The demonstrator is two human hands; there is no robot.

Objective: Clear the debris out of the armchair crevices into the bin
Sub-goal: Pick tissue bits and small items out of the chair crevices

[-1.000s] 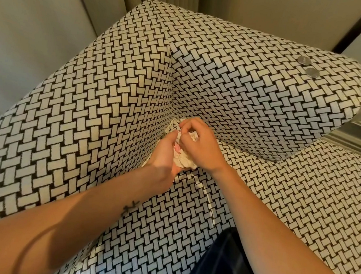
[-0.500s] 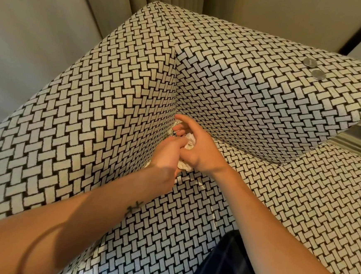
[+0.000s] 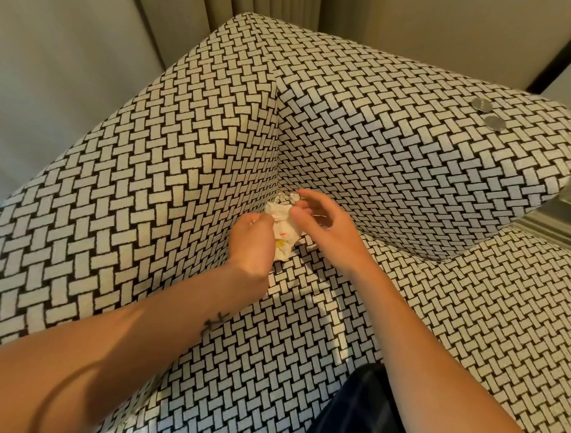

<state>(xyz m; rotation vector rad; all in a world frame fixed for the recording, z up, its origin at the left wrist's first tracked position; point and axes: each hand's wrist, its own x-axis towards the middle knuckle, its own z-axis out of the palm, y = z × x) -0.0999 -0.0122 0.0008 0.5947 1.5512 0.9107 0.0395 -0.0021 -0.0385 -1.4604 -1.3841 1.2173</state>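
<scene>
Where the upholstered panels of the armchair (image 3: 418, 165) met at the corner crevice, a crumpled white paper (image 3: 284, 231) was found gripped in the curled fingers of the left hand (image 3: 251, 244). The right hand (image 3: 327, 226) was held just beside it, fingers loosely spread; whether anything was grasped could not be determined. Two coins (image 3: 482, 104) were noted on the armrest top.
</scene>
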